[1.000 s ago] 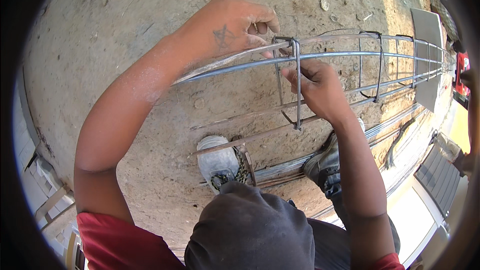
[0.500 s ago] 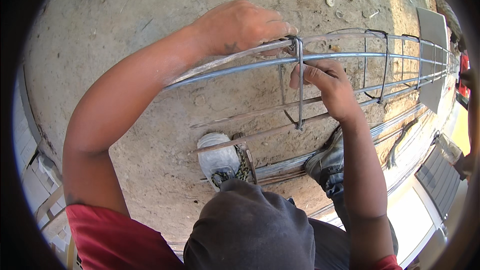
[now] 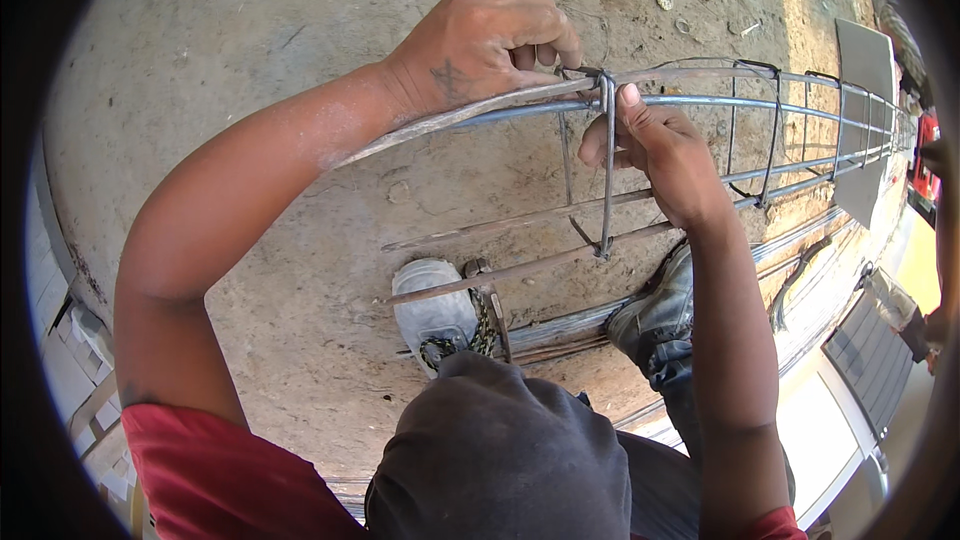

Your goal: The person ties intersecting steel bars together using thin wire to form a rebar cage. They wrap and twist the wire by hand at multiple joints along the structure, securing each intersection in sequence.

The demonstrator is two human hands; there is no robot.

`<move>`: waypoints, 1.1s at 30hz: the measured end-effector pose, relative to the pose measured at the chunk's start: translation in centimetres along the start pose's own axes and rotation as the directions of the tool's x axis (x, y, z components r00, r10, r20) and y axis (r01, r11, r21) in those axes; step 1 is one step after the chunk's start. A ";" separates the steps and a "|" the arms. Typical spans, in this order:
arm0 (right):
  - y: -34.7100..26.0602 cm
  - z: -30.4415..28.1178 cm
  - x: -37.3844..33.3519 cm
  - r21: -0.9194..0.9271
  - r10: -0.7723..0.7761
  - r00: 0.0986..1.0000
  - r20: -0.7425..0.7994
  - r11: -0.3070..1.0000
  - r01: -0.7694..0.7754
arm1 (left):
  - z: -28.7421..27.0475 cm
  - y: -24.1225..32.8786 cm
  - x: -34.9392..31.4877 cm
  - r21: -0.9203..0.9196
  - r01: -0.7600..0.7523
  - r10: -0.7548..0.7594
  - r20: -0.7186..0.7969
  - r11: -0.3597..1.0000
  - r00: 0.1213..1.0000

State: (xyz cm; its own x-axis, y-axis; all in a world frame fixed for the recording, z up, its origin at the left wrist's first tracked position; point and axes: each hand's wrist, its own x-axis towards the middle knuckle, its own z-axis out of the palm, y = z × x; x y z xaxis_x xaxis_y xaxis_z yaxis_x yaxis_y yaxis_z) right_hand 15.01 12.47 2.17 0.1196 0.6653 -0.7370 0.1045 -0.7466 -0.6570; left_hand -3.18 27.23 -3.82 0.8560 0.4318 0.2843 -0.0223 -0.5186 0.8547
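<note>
A long cage of steel reinforcing bars (image 3: 540, 262) stretches from the middle to the far right, with square stirrups around its bars. My left hand (image 3: 505, 35) is above the top bar, its fingers curled beside the dark tie wire (image 3: 580, 71) at the near stirrup's upper corner. What its fingertips pinch is hidden. My right hand (image 3: 675, 160) is lower, its fingers bent around the near stirrup (image 3: 607, 175). Its thumb points up beside the stirrup and the bluish bar (image 3: 520, 112). The left forearm lies along the top bar's free end.
Below the cage are a grey shoe (image 3: 435, 315) and a dark boot (image 3: 655, 310). A hammer-like tool (image 3: 495, 315) lies by the shoe. Loose bars (image 3: 560, 332) run along the dirt ground (image 3: 270, 50). A grey board (image 3: 865, 120) stands at the cage's far end.
My left hand has risen slightly, its fingers now bent down near the tie wire. My right thumb has moved up along the stirrup. The stirrup has shifted slightly right.
</note>
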 end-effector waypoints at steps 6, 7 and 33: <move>-0.2 0.3 0.2 -0.022 0.054 0.998 -0.034 0.998 -0.054 | 0.1 -1.0 -0.6 0.036 -0.051 0.048 0.076 0.998 0.996; -0.2 0.4 0.2 -0.013 0.071 0.997 -0.042 0.997 -0.071 | 0.1 -1.1 -0.7 0.040 -0.058 0.054 0.091 0.998 0.994; -1.2 1.7 -0.9 -0.700 -0.132 0.977 -0.165 0.714 -0.022 | -4.5 1.2 0.4 0.050 0.778 -0.618 0.640 0.627 0.457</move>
State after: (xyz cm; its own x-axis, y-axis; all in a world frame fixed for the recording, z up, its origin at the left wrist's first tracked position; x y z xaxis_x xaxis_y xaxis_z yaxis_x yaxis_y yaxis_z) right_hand 13.15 12.77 3.31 0.2664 0.7486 -0.6072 0.7628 -0.5489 -0.3420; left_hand -5.17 30.09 -0.69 0.7352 0.0457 -0.6763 0.6776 -0.0261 0.7349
